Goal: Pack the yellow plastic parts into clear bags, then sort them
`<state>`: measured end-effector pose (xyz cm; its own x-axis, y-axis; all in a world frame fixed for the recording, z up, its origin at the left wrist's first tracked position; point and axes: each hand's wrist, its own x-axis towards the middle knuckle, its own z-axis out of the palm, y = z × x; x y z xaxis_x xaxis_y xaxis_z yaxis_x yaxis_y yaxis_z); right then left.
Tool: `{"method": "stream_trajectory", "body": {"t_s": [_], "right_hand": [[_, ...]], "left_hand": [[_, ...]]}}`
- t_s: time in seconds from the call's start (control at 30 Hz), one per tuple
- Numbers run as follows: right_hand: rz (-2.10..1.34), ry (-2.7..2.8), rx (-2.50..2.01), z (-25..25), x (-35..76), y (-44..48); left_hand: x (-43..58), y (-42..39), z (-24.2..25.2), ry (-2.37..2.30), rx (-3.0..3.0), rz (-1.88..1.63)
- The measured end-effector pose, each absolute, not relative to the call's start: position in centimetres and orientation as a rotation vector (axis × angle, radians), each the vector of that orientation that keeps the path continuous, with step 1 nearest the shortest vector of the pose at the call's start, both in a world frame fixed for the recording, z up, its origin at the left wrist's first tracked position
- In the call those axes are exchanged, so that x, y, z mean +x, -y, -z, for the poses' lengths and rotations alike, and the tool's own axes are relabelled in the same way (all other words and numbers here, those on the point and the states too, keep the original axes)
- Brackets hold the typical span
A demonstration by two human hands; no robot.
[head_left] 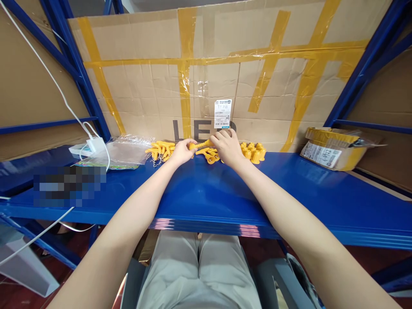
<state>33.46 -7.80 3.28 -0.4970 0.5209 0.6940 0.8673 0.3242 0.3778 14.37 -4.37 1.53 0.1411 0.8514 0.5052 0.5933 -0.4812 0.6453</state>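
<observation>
Above the far part of the blue shelf, a yellow plastic stick-like piece (203, 144) spans the gap between my two hands. My left hand (184, 151) pinches its left end, and my right hand (225, 146) grips the other end, partly hiding it. Left of my left hand lies a pile of yellow branching pieces (161, 149) with thin metal chains (156, 161) beside it. Below the held piece, between my hands, are more yellow pieces (210, 159), one with a round end. Several yellow cup-like parts (254, 152) are grouped to the right of my right hand.
A taped cardboard sheet (154, 94) stands behind the blue shelf (206, 193). At the left are clear plastic bags (128, 150), a white plug with cables (95, 146) and a pixelated item (69, 184). An open small carton (333, 148) sits at the right.
</observation>
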Motion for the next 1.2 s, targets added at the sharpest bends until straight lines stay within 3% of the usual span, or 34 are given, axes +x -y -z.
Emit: {"method": "stream_trajectory", "body": {"t_s": [0.53,0.93,1.2], "right_hand": [[0.664,2.272,-1.336,-2.1,33.3,7.8],[0.852,2.158,-1.379,-3.1,33.2,8.3],[0.927,2.144,-1.367,-2.9,33.3,7.9]], "left_hand": [[13.5,5.8,-1.8,-1.316,2.808,-1.411],[14.4,5.3,-1.6,-1.342,2.659,-1.426],[14.4,5.5,-1.7,-1.473,2.572,-1.164]]}}
